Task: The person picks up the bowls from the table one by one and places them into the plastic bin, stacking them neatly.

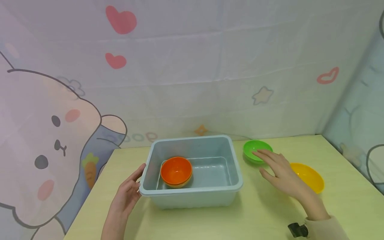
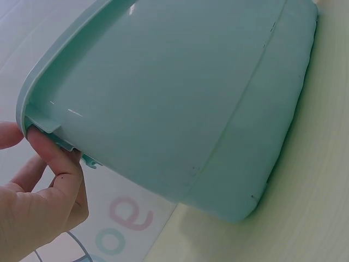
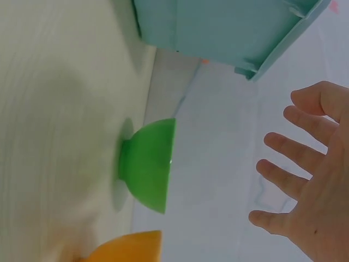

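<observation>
A pale blue-grey plastic basin stands on the table. Inside it, at the left, an orange bowl is nested in another bowl whose pale yellowish edge shows below. My left hand grips the basin's left rim; in the left wrist view its fingers curl under the lip. My right hand, fingers spread and holding nothing, hovers near a green bowl right of the basin. In the right wrist view the green bowl sits upright on the table, apart from the hand. A yellow bowl is partly behind the right hand.
The light wood-toned table ends at the back against a printed cloth with hearts and a cartoon bear. Another cloth wall rises at the right. A black device is at the right sleeve.
</observation>
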A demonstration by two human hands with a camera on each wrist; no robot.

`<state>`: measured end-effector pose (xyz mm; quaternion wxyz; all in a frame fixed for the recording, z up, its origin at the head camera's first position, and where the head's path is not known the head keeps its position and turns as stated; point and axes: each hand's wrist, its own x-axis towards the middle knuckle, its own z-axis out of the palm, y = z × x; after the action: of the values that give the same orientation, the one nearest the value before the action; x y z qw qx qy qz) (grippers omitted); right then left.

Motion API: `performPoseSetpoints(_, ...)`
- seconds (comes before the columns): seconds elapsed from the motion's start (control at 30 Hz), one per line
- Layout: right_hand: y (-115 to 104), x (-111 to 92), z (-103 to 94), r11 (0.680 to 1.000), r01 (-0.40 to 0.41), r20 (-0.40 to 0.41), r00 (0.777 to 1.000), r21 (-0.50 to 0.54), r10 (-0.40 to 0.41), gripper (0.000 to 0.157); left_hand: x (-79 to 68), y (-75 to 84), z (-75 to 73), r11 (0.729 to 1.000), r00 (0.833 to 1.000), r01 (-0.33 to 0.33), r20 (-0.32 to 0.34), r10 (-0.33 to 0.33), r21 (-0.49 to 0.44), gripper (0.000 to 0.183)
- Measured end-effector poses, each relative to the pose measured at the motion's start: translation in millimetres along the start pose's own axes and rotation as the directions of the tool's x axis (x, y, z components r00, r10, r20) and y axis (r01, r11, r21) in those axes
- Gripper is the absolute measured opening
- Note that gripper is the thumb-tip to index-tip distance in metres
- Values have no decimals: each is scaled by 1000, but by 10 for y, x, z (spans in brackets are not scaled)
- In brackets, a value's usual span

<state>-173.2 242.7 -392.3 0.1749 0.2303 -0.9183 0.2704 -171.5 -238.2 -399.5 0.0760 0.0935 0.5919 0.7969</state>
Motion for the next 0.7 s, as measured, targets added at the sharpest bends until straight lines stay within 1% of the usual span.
performPoseSetpoints(0.3,122,-135,-14,999,-3,-33,999,-45,1,55,12,-6,8,1000,1000,6,-15,-5,12,59)
performPoseSetpoints(0.5,211,-221,-33,998,-33,-26,999,-45,32,55,18,-6,11,1000,1000,8,-22,-8,13,59)
performPoseSetpoints(0.7,258,-269,-51,998,-44,-30,999,-45,42,55,1,5,10,1000,1000,8,-22,-8,17,59)
